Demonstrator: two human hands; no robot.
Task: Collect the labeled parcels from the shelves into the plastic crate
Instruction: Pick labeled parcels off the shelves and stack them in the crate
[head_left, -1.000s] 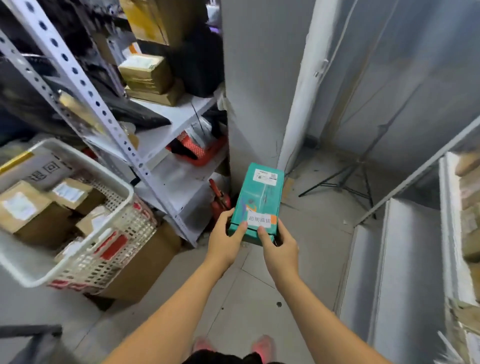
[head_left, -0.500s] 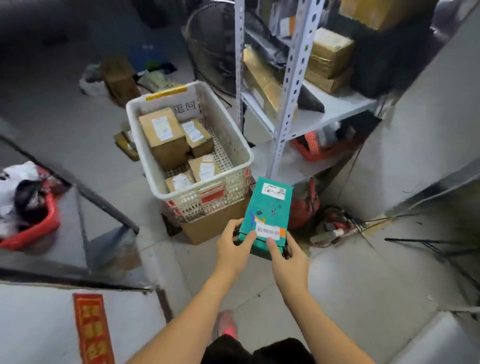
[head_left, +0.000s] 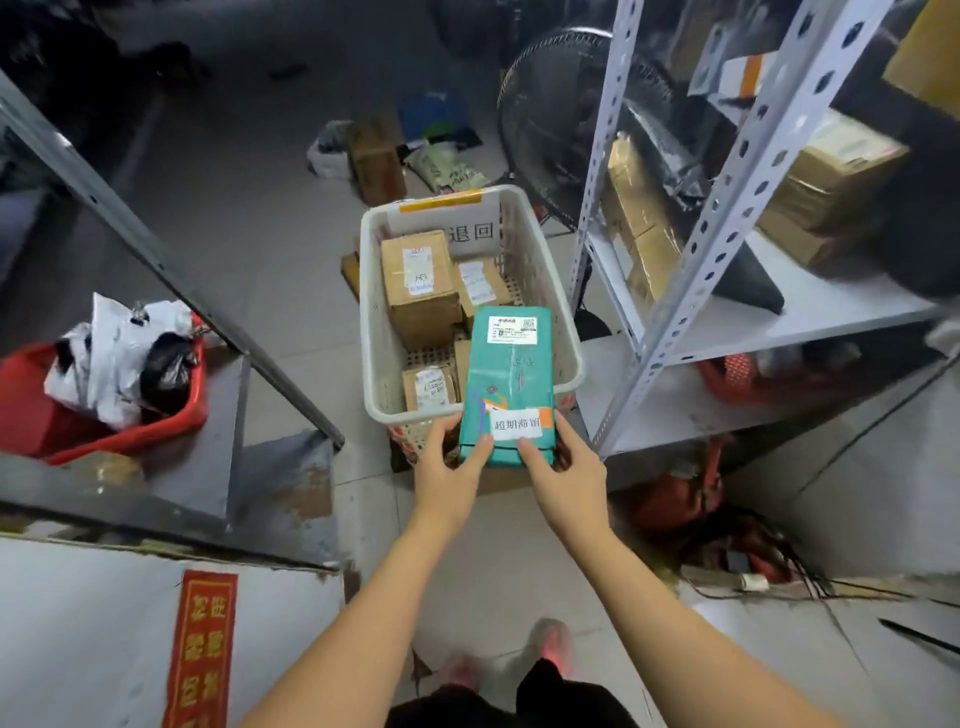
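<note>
A teal parcel (head_left: 511, 384) with two white labels is held over the near right corner of the white plastic crate (head_left: 371, 322). My left hand (head_left: 451, 462) grips its near left corner, thumb on top. My right hand (head_left: 563, 467) grips its near right corner, thumb on the lower label. Several brown labeled parcels lie in the crate, the largest a tall box (head_left: 420, 288) at the back. The crate stands on a cardboard box on the floor.
A grey metal shelf rack (head_left: 717, 244) with brown boxes stands to the right of the crate, a black fan (head_left: 550, 119) behind it. A red basket (head_left: 130, 431) with bags sits on a low shelf at left. Loose boxes and bags lie on the floor beyond.
The view has swung left from the wall and shelf corner to the crate. Both hands carried the teal parcel forward until it hangs over the crate's near right corner.
</note>
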